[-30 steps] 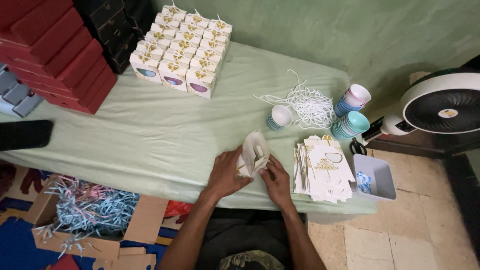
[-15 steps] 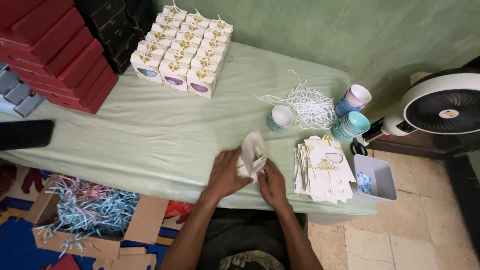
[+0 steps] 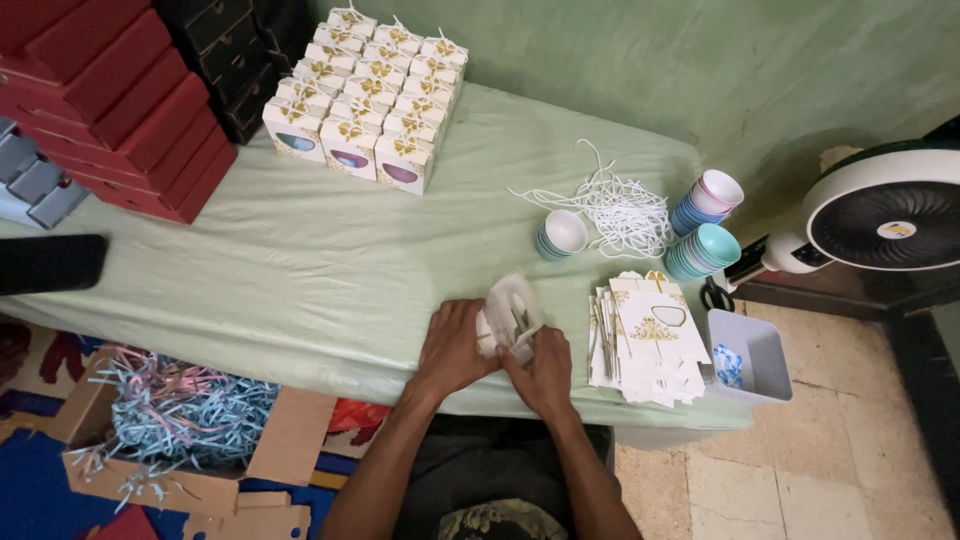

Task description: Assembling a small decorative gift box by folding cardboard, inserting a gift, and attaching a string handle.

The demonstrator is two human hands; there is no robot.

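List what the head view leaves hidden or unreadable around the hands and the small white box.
- White box: its lower part is hidden behind the left hand and right hand; how far it is folded is unclear.
- Flat box stack: lower sheets are covered by the top one.
- Grey bin: the blue contents are too small to identify.
- Fan: cut off by the right edge.

red boxes, white fan, paper shreds

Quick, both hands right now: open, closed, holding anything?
Left hand: closed on the left side of the small white cardboard box with a cut-out window.
Right hand: closed on the same box, at its lower right edge.
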